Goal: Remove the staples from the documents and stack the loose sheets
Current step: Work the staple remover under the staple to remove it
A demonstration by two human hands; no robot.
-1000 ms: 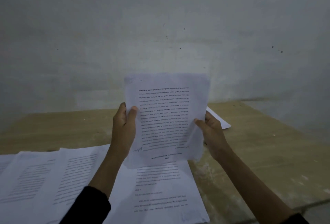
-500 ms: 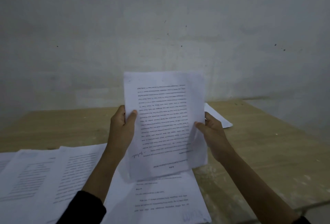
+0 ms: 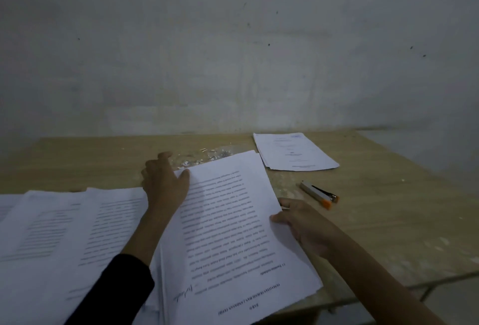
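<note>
A printed sheet (image 3: pixel 233 226), its text upside down to me, lies flat on top of a stack of loose sheets at the table's near edge. My left hand (image 3: pixel 164 184) holds its upper left edge, thumb on the paper and fingers curled beyond it. My right hand (image 3: pixel 303 223) holds the right edge with the thumb on top; its fingers are hidden under the sheets. A silver staple tool with an orange tip (image 3: pixel 318 195) lies on the wood just right of my right hand. Another document (image 3: pixel 293 152) lies at the back right.
More printed sheets (image 3: pixel 64 234) lie fanned out on the left. Small pulled staples and paper bits (image 3: pixel 204 157) are scattered behind the stack. The wooden table (image 3: pixel 388 208) ends against a grey wall behind; its front edge runs just under the stack.
The sheet I held upright in front of me has come down flat onto the stack. Both hands went down with it. The staple tool and the far document are now in sight.
</note>
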